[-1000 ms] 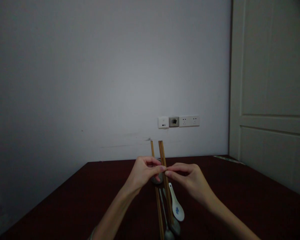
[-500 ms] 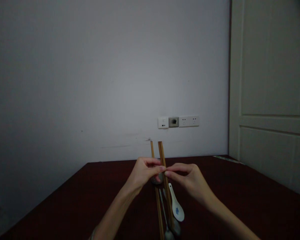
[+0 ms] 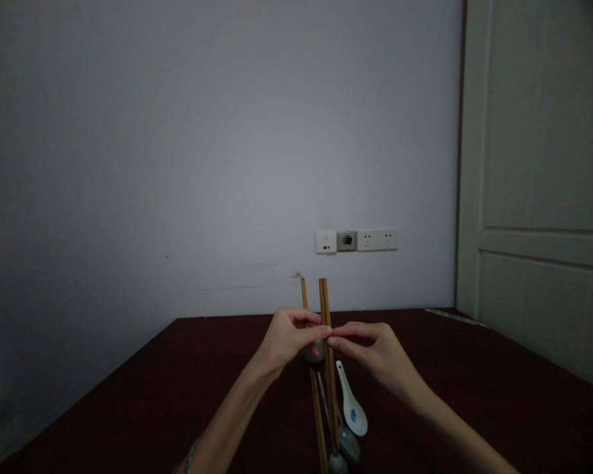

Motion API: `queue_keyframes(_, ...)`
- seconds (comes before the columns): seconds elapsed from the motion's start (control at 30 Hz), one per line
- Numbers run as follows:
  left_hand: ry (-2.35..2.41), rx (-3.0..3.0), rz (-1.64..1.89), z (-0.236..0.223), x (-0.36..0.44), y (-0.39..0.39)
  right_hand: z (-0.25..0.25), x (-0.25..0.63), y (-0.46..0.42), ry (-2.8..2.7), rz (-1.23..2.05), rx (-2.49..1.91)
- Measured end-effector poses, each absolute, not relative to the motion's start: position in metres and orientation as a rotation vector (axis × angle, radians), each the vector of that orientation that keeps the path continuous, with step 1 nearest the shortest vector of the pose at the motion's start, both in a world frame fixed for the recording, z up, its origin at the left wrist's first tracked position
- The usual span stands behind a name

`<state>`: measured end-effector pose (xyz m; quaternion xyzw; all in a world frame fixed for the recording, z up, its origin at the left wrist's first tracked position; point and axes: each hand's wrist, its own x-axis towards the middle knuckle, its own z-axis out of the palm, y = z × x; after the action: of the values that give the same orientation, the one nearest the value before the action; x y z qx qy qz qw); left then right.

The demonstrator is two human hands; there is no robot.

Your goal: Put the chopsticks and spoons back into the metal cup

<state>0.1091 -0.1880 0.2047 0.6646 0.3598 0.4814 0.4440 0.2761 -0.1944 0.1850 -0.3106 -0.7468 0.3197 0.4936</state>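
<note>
My left hand (image 3: 296,334) is closed, thumb against fingers, round a pair of wooden chopsticks (image 3: 325,299) held nearly upright over the table. My right hand (image 3: 370,345) pinches at the same chopsticks from the right, its fingertips meeting the left thumb. Behind the left fingers stands a greyish round holder (image 3: 313,355), mostly hidden, with a thin chopstick-like stick (image 3: 304,293) rising above it. Below the hands lie more chopsticks (image 3: 319,421), a metal spoon (image 3: 350,446), a second metal spoon (image 3: 338,463) and a white ceramic spoon (image 3: 354,415) with a blue mark.
The dark red table (image 3: 217,395) reaches back to a pale wall (image 3: 227,164). Sockets and a switch (image 3: 346,241) are set low in that wall. At the right stands a light panelled door (image 3: 543,131). A flat strip (image 3: 454,317) lies near the table's back right edge.
The held chopsticks have tilted closer to upright, their lower ends swinging left across the spoons. Both hands keep their grip. The whole view has shifted slightly.
</note>
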Motion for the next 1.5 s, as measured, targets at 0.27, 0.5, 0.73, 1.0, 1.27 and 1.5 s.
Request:
queue_keyframes(0.27,0.895,1.655,1.191,0.204,0.106,-0.189,0.216,0.293,-0.186,-1.610,0.656,-0.846)
queue_keyframes(0.5,0.890,1.654,1.142,0.203,0.105,-0.189,0.234,0.272,-0.181,-1.626,0.740,-0.598)
queue_keyframes(0.73,0.889,1.672,1.094,0.203,0.105,-0.187,0.227,0.259,-0.179,-1.567,0.720,-0.572)
queue_keyframes(1.0,0.886,1.663,1.048,0.202,0.104,-0.186,0.223,0.259,-0.178,-1.595,0.667,-0.594)
queue_keyframes(1.27,0.921,1.684,1.010,0.200,0.103,-0.182,0.222,0.259,-0.180,-1.595,0.632,-0.647)
queue_keyframes(1.5,0.927,1.854,1.086,0.200,0.102,-0.183,0.222,0.260,-0.180,-1.565,0.639,-0.675)
